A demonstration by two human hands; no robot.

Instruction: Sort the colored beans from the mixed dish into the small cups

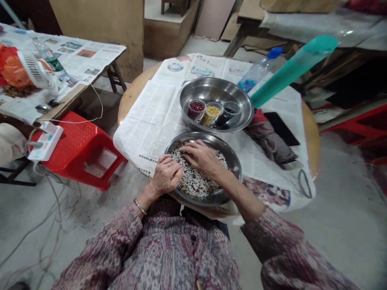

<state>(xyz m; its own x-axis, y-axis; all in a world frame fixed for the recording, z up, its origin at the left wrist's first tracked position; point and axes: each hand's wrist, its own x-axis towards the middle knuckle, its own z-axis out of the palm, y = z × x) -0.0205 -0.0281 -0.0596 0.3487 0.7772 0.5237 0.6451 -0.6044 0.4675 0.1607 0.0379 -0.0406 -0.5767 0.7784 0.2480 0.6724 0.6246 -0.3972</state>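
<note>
A steel basin (234, 177) of mixed white, black, yellow and reddish grains and beans (196, 179) sits at the near edge of the round table. My left hand (166, 175) is curled over its left rim, gripping it. Inside the basin, my right hand (201, 157) rests on the mix with bent fingers drawn together; what its fingertips pinch is too small to make out. Just behind stands a second steel basin (244, 108), holding cups of red beans (196, 106), yellow beans (213, 110) and black beans (229, 112).
Newspaper (145, 117) covers the table. Behind are a plastic bottle (260, 68) and a long green tube (296, 70); a dark folded umbrella (269, 139) and a black tablet-like slab (282, 129) lie right. A power strip (46, 143) rests on the red stool (78, 149) at left.
</note>
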